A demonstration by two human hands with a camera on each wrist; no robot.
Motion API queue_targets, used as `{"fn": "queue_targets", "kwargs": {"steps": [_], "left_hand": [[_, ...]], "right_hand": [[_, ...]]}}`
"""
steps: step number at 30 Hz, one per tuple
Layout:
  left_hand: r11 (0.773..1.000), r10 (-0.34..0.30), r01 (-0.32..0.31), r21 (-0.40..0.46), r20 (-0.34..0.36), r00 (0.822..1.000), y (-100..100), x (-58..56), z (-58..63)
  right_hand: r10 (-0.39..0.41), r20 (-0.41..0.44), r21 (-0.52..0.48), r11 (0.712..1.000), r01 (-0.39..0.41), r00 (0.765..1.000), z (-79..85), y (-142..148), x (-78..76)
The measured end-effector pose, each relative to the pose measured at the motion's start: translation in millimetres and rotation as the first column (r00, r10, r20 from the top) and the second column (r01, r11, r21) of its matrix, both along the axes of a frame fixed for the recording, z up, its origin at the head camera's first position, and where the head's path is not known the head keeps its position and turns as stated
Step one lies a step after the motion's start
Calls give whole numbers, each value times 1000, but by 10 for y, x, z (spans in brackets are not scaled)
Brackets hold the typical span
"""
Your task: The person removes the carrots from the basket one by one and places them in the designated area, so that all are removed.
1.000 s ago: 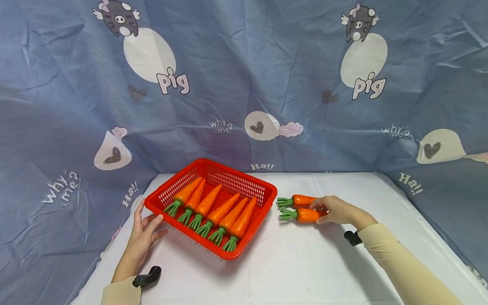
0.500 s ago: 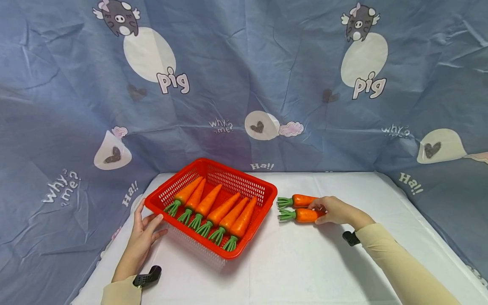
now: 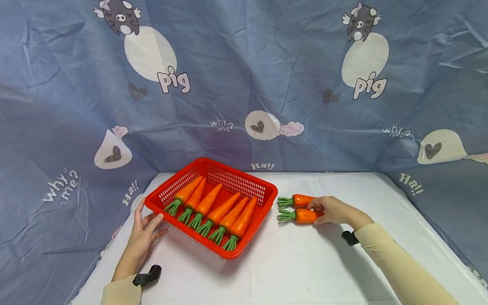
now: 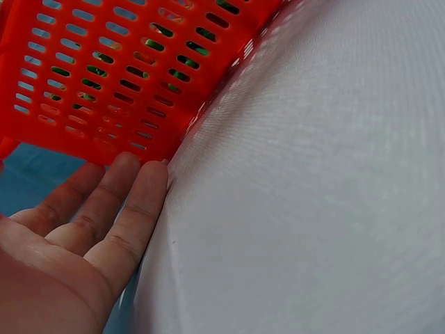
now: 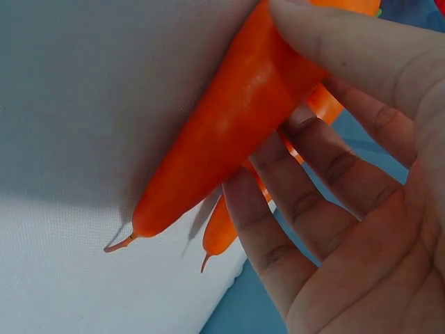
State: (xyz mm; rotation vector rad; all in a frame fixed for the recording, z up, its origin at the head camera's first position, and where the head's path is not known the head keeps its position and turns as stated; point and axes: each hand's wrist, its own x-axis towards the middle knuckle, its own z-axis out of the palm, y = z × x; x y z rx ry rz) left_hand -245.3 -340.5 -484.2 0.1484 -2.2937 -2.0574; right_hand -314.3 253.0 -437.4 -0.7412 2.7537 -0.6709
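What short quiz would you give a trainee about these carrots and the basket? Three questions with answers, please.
1. How many carrots lie in the red plastic basket?

2. True or false: of the two carrots outside the basket, the right hand grips the one nearer the person.

3. What does the left hand touch?
A) a carrot's green top
B) the basket
C) the right sleeve

Key: 1. Six. 2. True. 3. B.
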Motion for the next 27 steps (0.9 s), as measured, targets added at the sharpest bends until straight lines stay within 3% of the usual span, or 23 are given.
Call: {"fn": "queue_targets", "kwargs": {"steps": [27], "left_hand": [[1000, -3, 3, 2, -19, 1000, 9, 7, 6]], "right_hand": [[9, 17, -27, 1000, -9, 1000, 87, -30, 67]]}}
